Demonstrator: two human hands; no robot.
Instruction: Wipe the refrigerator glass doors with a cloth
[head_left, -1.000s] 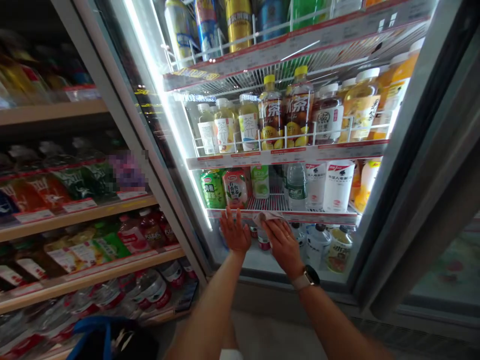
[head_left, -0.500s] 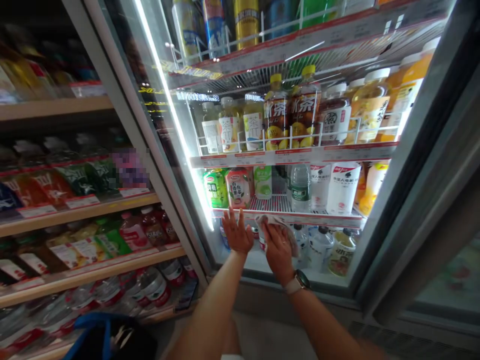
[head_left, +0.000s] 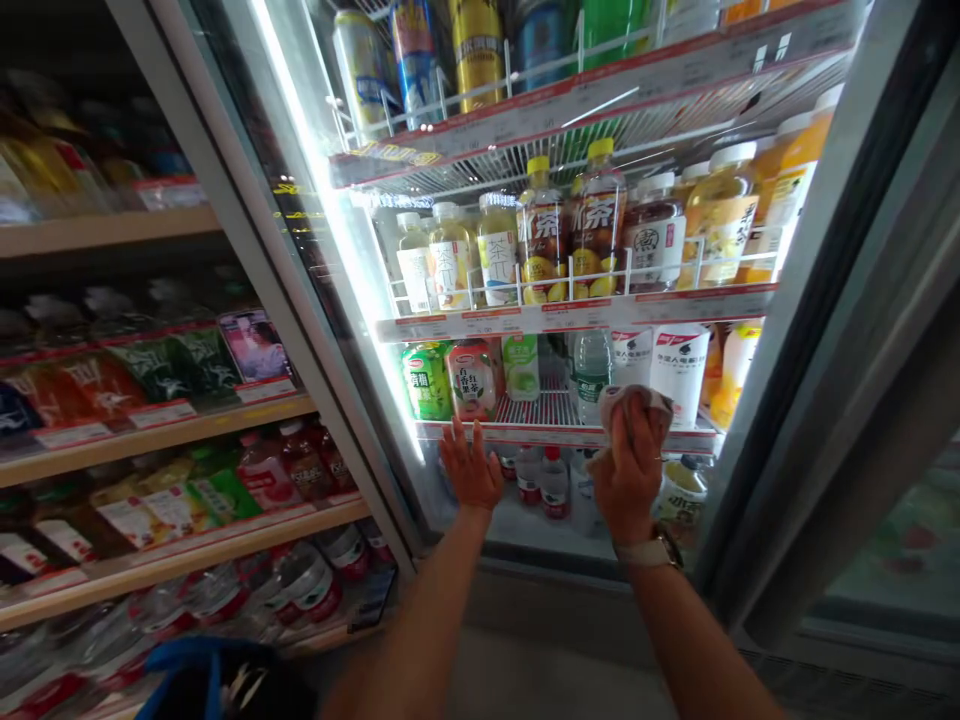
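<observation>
White cloth [head_left: 631,412], crumpled, bunched in the right hand [head_left: 628,478], fingers closed around it, pressed to the glass door [head_left: 352,330] of a drinks cooler at about the height of the wire shelf [head_left: 553,420]. Left hand [head_left: 471,465] open, fingers spread wide, palm flat to the same pane, holding nothing, a little lower and well left of the cloth. Right hand nearer the cloth, of course; left has only bare glass under it. Cloth bundled, no clear long axis. Behind the glass: yellow-capped bottled teas [head_left: 541,235] on the shelf above. Wristwatch [head_left: 651,548] on right wrist. Wooden shelves of bottled drinks [head_left: 157,440] alongside, left of door.
</observation>
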